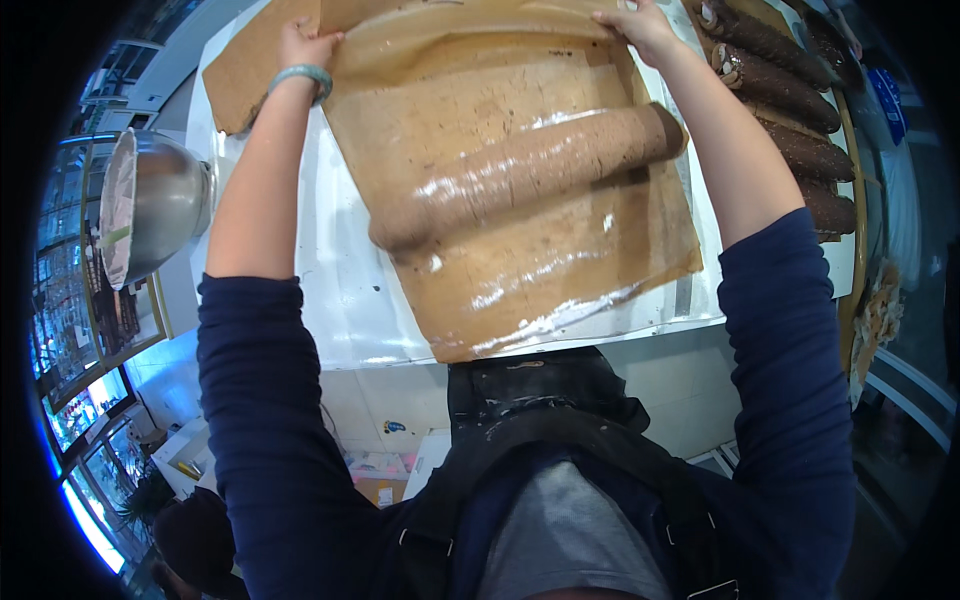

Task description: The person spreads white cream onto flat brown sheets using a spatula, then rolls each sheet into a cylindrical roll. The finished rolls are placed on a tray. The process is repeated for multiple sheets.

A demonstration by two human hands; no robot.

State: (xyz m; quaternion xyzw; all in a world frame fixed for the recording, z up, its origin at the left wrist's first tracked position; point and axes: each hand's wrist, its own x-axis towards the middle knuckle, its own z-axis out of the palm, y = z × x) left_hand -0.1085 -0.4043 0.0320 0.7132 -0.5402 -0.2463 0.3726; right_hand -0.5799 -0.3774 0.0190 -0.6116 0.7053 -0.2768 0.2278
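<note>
A brown rolled sponge cake (pixel 520 178) lies at a slant across a sheet of brown baking paper (pixel 640 235), its right end a little farther away. White cream is smeared on the paper's near part and along the roll. At the far side, my left hand (pixel 308 48) pinches the paper's left corner, with a pale green bangle (pixel 303 74) on that wrist. My right hand (pixel 643 30) grips the far edge of the same paper on the right. Between both hands the paper bows up in a curve beyond the roll. Neither hand touches the cake.
Several dark, chocolate-coated rolls (pixel 785 100) lie side by side on the right. A metal mixing bowl (pixel 165 200) with pale cream on its rim stands at the left. More brown paper (pixel 245 75) lies under my left hand on the white table (pixel 345 290).
</note>
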